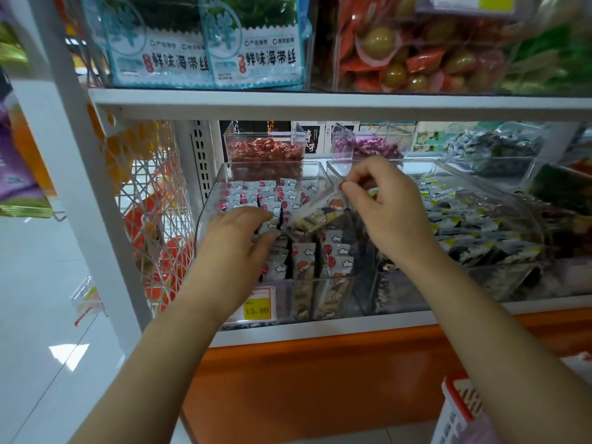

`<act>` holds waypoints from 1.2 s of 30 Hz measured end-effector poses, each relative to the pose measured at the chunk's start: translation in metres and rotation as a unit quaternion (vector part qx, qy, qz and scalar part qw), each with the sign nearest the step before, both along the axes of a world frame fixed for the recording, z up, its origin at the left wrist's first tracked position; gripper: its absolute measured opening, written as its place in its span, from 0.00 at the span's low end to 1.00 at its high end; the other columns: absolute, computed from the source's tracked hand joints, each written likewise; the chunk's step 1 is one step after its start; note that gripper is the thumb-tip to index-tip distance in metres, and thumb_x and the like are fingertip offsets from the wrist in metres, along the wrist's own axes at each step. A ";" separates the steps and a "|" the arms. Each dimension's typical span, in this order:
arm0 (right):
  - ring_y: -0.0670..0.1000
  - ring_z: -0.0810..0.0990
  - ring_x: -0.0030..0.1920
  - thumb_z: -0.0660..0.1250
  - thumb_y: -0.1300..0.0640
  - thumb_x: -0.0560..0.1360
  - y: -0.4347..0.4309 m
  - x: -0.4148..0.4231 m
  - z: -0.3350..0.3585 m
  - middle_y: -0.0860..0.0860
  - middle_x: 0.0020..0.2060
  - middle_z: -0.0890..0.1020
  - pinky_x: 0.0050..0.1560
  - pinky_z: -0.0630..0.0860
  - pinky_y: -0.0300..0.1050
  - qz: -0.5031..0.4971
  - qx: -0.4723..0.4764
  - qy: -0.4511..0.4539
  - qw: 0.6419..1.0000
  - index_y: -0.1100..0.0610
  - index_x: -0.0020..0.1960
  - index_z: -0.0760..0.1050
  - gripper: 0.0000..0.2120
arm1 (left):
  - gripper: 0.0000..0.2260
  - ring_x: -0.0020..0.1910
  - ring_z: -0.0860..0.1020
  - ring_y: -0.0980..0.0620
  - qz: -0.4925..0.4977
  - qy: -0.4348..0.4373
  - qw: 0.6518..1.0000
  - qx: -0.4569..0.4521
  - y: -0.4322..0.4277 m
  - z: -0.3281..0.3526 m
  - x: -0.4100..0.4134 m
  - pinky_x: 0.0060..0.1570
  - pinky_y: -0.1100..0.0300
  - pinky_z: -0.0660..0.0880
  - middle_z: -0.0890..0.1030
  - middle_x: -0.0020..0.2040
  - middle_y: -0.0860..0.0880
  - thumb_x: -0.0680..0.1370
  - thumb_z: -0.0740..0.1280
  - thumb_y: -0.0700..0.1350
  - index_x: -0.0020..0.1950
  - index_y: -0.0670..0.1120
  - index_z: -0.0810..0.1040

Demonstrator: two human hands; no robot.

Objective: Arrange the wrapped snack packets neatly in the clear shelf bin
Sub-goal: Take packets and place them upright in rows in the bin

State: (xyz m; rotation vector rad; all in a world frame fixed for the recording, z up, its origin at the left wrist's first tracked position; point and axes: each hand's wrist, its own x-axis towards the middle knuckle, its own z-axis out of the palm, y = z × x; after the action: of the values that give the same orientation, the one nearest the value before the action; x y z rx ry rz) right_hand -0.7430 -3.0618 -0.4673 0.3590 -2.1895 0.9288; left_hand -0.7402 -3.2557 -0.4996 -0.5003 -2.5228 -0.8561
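At the left end of the shelf (320,333) hangs a white wire rack (153,219) with orange bags in it. Next to it, on the shelf, is the clear bin (206,209). A yellow price tag (256,310) is stuck on its front left corner. The bin is full of small white packets (336,251) with red dots and little clouds, and most of them stand up in rows. The left hand (237,238) is inside the bin by the left wall. Its fingers and thumb are bent around a few of the packets there. One packet (317,216) is tilted above the middle of the bin. The right hand (384,213) pinches its top end with thumb and finger, and the other fingers are curled in. Behind the bin, at the back of the shelf, is a box of red sweets (266,149), and to the right of it a box of purple sweets (365,145). Just beside the bin on the right is a wide bin (455,169) of dark packets. Down in the bottom right corner is a red and white basket (458,408).
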 end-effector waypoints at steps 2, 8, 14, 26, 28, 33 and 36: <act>0.40 0.73 0.37 0.64 0.63 0.76 0.004 0.003 -0.002 0.45 0.36 0.74 0.39 0.69 0.30 -0.003 -0.062 0.003 0.998 0.59 0.44 0.72 0.02 | 0.18 0.65 0.69 0.48 -0.002 -0.007 1.000 0.022 0.003 0.000 0.002 0.63 0.54 0.68 0.72 0.67 0.49 0.80 0.60 0.46 0.69 0.48 0.70; 0.43 0.79 0.35 0.62 0.63 0.78 0.010 0.007 -0.014 0.50 0.37 0.77 0.38 0.81 0.45 0.044 -0.221 -0.094 0.970 0.59 0.45 0.73 0.04 | 0.16 0.41 0.74 0.64 -0.031 -0.056 0.989 0.131 0.010 0.001 0.005 0.37 0.78 0.69 0.77 0.52 0.57 0.80 0.59 0.44 0.68 0.49 0.71; 0.46 0.80 0.35 0.62 0.62 0.78 0.010 0.012 -0.020 0.53 0.39 0.80 0.33 0.79 0.39 0.123 -0.334 -0.157 0.921 0.59 0.42 0.76 0.07 | 0.11 0.34 0.80 0.53 -0.052 -0.185 0.918 0.346 0.008 0.005 0.005 0.35 0.60 0.77 0.82 0.41 0.46 0.80 0.60 0.45 0.58 0.45 0.78; 0.44 0.70 0.22 0.63 0.62 0.76 0.007 0.014 -0.013 0.55 0.34 0.72 0.21 0.69 0.36 0.214 -0.582 -0.293 0.728 0.62 0.40 0.73 0.06 | 0.10 0.24 0.76 0.59 -0.080 -0.261 0.790 0.548 0.014 0.012 0.009 0.27 0.69 0.74 0.78 0.25 0.51 0.81 0.59 0.40 0.43 0.41 0.77; 0.44 0.70 0.22 0.64 0.63 0.76 0.008 0.014 -0.013 0.55 0.33 0.72 0.20 0.69 0.36 0.206 -0.602 -0.293 0.714 0.62 0.40 0.73 0.06 | 0.08 0.26 0.77 0.59 -0.100 -0.278 0.766 0.571 0.016 0.013 0.010 0.28 0.70 0.75 0.79 0.27 0.50 0.80 0.60 0.39 0.44 0.42 0.78; 0.45 0.70 0.21 0.65 0.63 0.75 0.013 0.011 -0.016 0.55 0.35 0.72 0.20 0.69 0.36 0.187 -0.619 -0.292 0.704 0.61 0.42 0.72 0.04 | 0.09 0.33 0.80 0.56 -0.166 -0.263 0.788 0.531 0.013 0.015 0.011 0.35 0.68 0.77 0.82 0.34 0.52 0.75 0.65 0.44 0.53 0.45 0.80; 0.45 0.71 0.22 0.65 0.63 0.76 0.015 0.010 -0.017 0.55 0.35 0.72 0.21 0.70 0.36 0.182 -0.609 -0.290 0.715 0.62 0.44 0.74 0.02 | 0.15 0.36 0.81 0.56 -0.151 -0.217 0.855 0.446 0.013 0.012 0.011 0.38 0.66 0.77 0.82 0.35 0.53 0.69 0.68 0.45 0.56 0.48 0.79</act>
State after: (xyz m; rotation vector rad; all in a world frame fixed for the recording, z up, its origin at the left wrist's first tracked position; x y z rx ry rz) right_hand -0.7329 -3.0465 -0.4848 -0.2154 -1.4404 2.7148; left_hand -0.7295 -3.2427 -0.4876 -0.4001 -2.0463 -2.2976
